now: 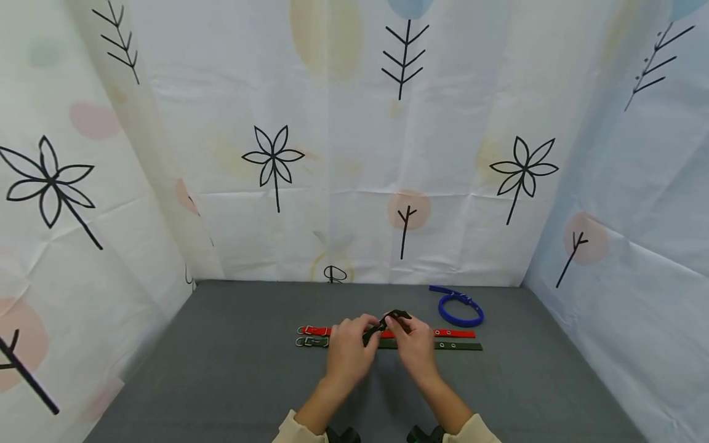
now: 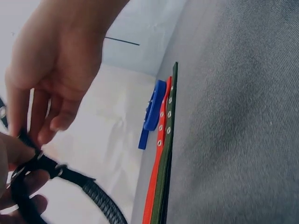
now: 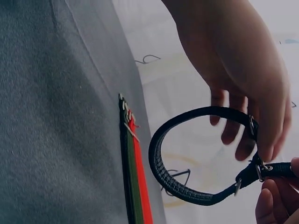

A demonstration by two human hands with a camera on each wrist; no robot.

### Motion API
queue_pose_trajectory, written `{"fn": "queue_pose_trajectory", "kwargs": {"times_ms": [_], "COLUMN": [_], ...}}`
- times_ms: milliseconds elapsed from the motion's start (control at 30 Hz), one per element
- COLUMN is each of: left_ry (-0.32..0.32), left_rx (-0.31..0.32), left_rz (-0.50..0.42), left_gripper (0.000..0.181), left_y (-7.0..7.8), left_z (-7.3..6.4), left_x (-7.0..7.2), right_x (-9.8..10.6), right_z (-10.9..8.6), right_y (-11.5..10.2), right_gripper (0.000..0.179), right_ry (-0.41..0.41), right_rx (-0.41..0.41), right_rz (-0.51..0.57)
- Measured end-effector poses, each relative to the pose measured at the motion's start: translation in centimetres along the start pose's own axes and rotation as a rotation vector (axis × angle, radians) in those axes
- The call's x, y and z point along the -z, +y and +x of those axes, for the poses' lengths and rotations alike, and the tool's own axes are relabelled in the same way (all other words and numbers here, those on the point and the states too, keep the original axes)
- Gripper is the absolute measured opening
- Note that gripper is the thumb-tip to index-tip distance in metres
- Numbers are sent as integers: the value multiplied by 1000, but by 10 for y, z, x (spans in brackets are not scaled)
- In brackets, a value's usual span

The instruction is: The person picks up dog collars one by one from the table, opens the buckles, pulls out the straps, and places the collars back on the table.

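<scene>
Both hands hold a black collar (image 3: 159, 168) bent into a loop above the table. My left hand (image 1: 350, 347) pinches it beside the metal buckle (image 3: 259, 171), thumb and fingertips on the strap. From the other side, my right hand (image 1: 414, 347) pinches the strap's end part, which passes through the buckle in the right wrist view. The loop hangs toward the left in that view, its inner face showing a woven texture. Below and behind the hands lie a red collar (image 1: 454, 333) and a dark green collar (image 1: 458, 346), straight and side by side, their middles partly hidden by the hands.
A blue collar (image 1: 461, 322), buckled into a ring, lies behind the right ends of the straight collars. The grey table (image 1: 221, 369) is bordered by white printed cloth (image 1: 343, 234) at the back and both sides.
</scene>
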State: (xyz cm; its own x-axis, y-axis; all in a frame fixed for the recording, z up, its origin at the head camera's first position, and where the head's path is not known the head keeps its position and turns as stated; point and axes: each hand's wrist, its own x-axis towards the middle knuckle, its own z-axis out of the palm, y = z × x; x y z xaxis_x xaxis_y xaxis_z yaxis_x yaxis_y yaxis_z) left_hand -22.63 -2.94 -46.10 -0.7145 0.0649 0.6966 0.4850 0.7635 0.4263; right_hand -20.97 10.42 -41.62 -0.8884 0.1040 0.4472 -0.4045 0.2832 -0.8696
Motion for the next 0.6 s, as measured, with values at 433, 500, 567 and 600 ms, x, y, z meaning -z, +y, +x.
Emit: {"fn": "queue_pose_trajectory", "kwargs": {"times_ms": [433, 500, 567, 600], "left_ry": [52, 33, 9, -5], "left_rx": [29, 41, 46, 49], "left_rz": [42, 9, -22, -35], "left_gripper": [16, 16, 16, 15], "left_y": [4, 3, 2, 1], "left_z": [4, 5, 5, 5], "left_x": [-4, -3, -3, -2], "right_x": [-3, -2, 0, 0], "right_z": [-7, -7, -8, -8], "right_y": [1, -2, -7, -7], "right_gripper": [10, 10, 10, 10], "right_ry": [11, 1, -11, -17], "right_rx": [56, 49, 30, 18], "right_rz": [0, -6, -17, -18]}}
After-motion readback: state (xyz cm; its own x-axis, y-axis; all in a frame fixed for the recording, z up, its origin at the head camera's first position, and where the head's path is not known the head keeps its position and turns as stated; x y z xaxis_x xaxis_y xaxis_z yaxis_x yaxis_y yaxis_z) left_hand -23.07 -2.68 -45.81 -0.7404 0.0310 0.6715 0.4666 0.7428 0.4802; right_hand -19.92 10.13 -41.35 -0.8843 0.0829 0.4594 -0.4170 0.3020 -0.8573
